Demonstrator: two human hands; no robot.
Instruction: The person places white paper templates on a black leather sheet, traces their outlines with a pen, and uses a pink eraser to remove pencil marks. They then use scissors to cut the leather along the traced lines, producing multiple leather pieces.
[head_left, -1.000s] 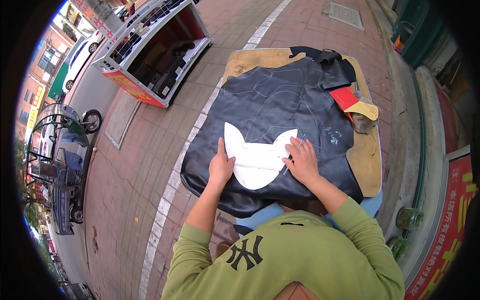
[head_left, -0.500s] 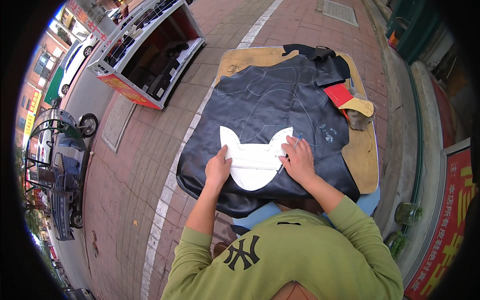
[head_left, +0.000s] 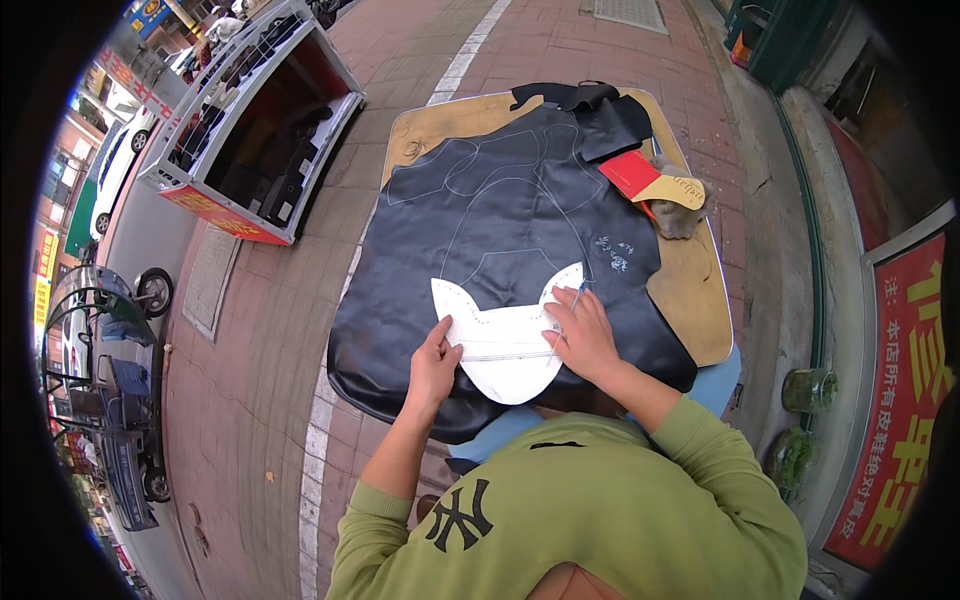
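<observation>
A white pattern piece (head_left: 500,350) with two pointed horns and a rounded bottom lies on a large sheet of black leather (head_left: 400,270), near its front edge. My left hand (head_left: 434,368) grips the pattern's left edge between thumb and forefinger. Over the right horn and side, my right hand (head_left: 585,335) rests with bent fingers, a slim pen (head_left: 583,287) with a blue end tucked among them. The pen's lower part is partly hidden. Pale outlines of curved shapes are drawn across the leather beyond the pattern.
Under the leather is a wooden board (head_left: 690,315). On its far right lie black leather scraps (head_left: 610,122), a red-and-yellow card piece (head_left: 640,178) and a grey lump (head_left: 680,220). A white-framed display cart (head_left: 270,150) stands far left; glass jars (head_left: 808,390) stand at right.
My view has shifted, so the board appears farther left. Against the leather, the pattern has slid rightward and slightly toward me, tilting a little. Both hands have stayed on it.
</observation>
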